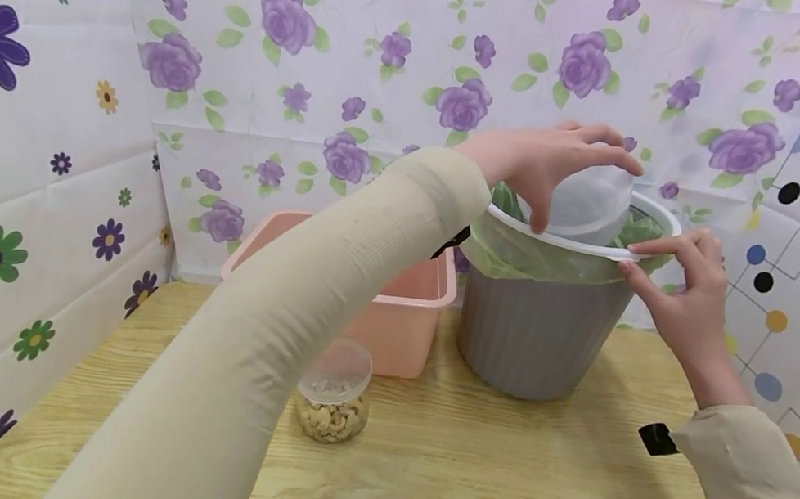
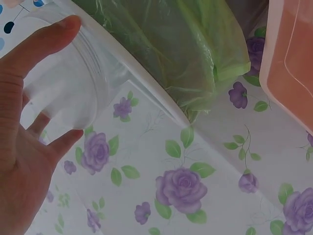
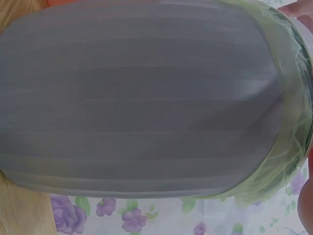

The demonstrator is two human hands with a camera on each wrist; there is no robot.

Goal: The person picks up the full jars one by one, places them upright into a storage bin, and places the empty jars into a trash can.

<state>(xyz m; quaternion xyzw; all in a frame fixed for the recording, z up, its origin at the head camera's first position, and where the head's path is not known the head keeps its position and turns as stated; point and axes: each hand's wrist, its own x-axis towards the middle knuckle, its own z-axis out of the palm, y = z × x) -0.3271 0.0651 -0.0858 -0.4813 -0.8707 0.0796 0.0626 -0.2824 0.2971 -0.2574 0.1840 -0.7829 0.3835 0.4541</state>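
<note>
My left hand (image 1: 558, 165) grips a clear plastic tub (image 1: 586, 205), which is tilted in the mouth of a grey ribbed bin (image 1: 538, 339). In the left wrist view, the thumb and fingers spread around the see-through tub (image 2: 63, 83); nothing shows inside it. A thin green bag (image 1: 532, 256) lines the bin and folds over its edge under a white rim ring (image 1: 660, 209). At the near right side of that ring, my right hand (image 1: 694, 295) pinches it between thumb and forefinger. The right wrist view is mostly filled by the bin's grey wall (image 3: 146, 98).
Left of the bin stands a pink plastic basin (image 1: 398, 332), partly hidden by my left sleeve. In front of it, a small clear jar (image 1: 333, 407) of cashew-like nuts stands on the wooden table (image 1: 464, 471). Flowered sheets (image 1: 363, 56) hang close behind.
</note>
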